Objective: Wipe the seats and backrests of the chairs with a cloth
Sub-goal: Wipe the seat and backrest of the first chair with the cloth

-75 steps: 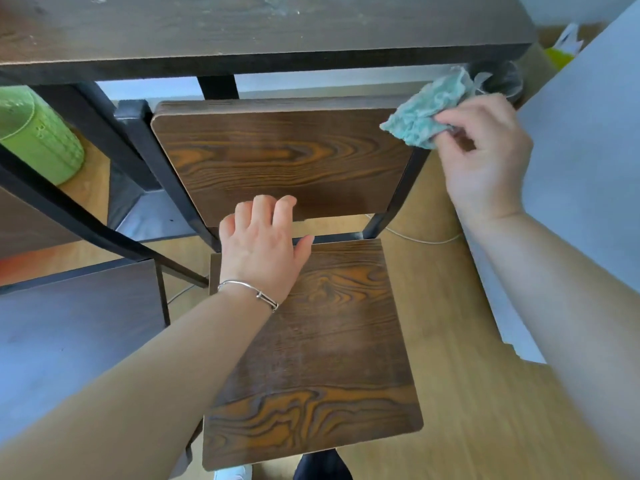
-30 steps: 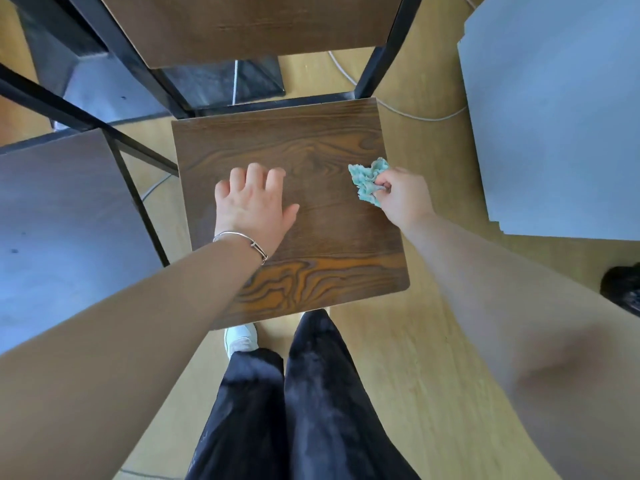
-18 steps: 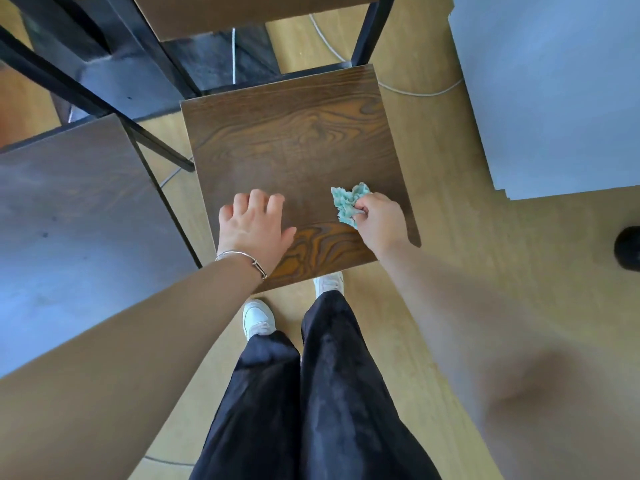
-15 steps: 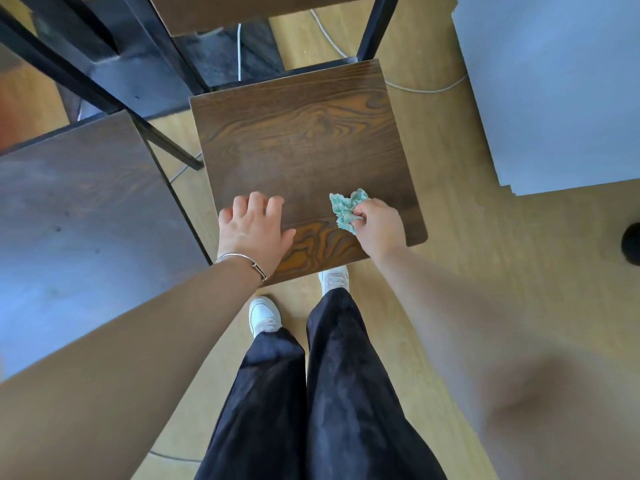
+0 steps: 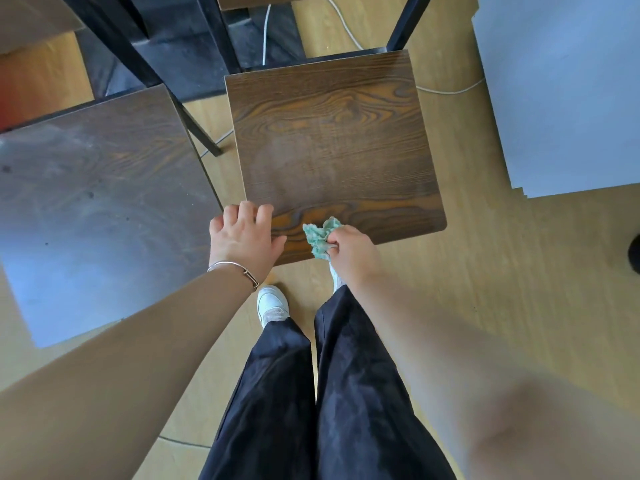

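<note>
The right hand's (image 5: pixel 349 251) grip is pinching the bunched green cloth (image 5: pixel 320 237) at the seat's (image 5: pixel 336 140) front edge. The left hand (image 5: pixel 242 237) is resting relaxed on the near corner. This seat is probably nearing done, while the neighbouring seat (image 5: pixel 104 202) is apparently awaiting wiping.

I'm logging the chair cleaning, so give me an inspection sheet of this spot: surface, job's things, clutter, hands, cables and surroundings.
Surface: brown wooden chair seat, grain showing, faint smears in the middle.
Job's things: green cloth, crumpled, on the seat's near edge; second seat to the left, dull and speckled.
Clutter: dark object at the right edge, cannot tell what.
Hands: left hand rests on the seat's near left corner; right hand pinches the cloth.
Cables: white cable on the floor by the seat's far right corner.
Surroundings: wooden floor; pale grey board to the right.
</note>
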Available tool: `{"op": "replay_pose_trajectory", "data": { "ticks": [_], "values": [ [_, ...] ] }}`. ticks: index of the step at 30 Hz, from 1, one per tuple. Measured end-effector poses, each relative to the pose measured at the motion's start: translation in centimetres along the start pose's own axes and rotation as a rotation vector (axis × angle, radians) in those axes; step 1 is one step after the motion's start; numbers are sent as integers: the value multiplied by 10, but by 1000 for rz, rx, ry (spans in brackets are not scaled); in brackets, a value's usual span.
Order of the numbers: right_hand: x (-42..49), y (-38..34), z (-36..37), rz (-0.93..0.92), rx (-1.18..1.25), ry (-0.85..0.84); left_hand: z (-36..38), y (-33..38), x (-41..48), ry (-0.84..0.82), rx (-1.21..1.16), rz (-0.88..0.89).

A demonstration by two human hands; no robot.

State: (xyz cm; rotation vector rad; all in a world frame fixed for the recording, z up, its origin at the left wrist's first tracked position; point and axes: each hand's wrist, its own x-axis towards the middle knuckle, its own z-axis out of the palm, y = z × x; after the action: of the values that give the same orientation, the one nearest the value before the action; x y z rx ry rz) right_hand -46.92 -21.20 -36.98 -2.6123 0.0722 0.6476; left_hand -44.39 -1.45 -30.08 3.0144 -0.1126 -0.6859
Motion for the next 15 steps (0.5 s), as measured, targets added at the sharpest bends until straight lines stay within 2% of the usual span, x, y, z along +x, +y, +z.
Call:
{"op": "replay_pose_trajectory", "data": {
  "ticks": [6, 10, 13, 15],
  "values": [
    [-3, -42, 10, -85, 41, -188, -5, -9, -11, -4, -26, -45],
    [26, -49, -23, 13, 250, 31, -13, -8, -8, 20, -32, -57],
    [62, -37, -71, 61, 242, 173, -17, -3, 2, 28, -27, -72],
    [88, -22, -97, 71, 188, 167, -19, 4, 12, 29, -27, -87]
  ]
}}
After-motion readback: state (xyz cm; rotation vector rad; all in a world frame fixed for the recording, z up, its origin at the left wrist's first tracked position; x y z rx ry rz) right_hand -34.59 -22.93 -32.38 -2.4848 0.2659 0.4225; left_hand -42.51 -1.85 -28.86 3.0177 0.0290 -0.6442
